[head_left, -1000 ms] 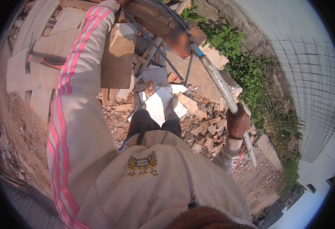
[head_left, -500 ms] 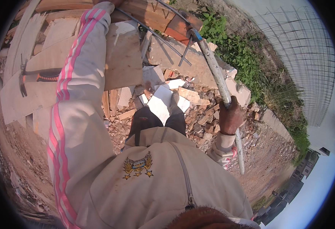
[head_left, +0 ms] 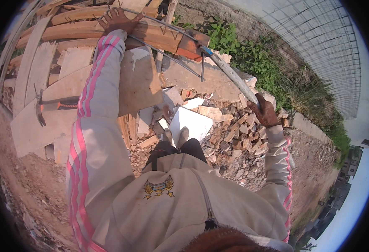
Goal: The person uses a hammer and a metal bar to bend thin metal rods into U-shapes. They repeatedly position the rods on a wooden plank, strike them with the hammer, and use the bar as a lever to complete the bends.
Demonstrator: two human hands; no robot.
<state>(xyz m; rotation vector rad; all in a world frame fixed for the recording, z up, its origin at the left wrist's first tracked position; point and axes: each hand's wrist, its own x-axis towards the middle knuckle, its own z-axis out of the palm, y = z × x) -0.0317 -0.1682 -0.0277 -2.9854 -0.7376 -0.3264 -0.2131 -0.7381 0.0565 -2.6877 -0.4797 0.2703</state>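
Observation:
My left hand [head_left: 119,23] lies at the top with fingers spread, over a curved timber beam [head_left: 155,32] and a thin steel bar [head_left: 144,17]. My right hand [head_left: 263,110] grips a long, dirty white pipe [head_left: 230,72] at the right. The pipe's blue end [head_left: 206,51] meets the steel bar beside an orange-red wooden piece [head_left: 187,49]. Another straight bar [head_left: 167,56] runs diagonally below the beam, and a short upright bar [head_left: 202,67] hangs by the blue end.
A hammer [head_left: 56,105] lies on plywood boards [head_left: 33,132] at left. Broken bricks and rubble [head_left: 241,138] cover the ground around my feet. Leafy plants [head_left: 256,67] line a wall at right, where wire mesh [head_left: 327,46] leans. Buildings show at the far lower right.
My right hand has moved outward and slightly up along with the pipe, which tilts more. My left hand has come fully into view with fingers spread.

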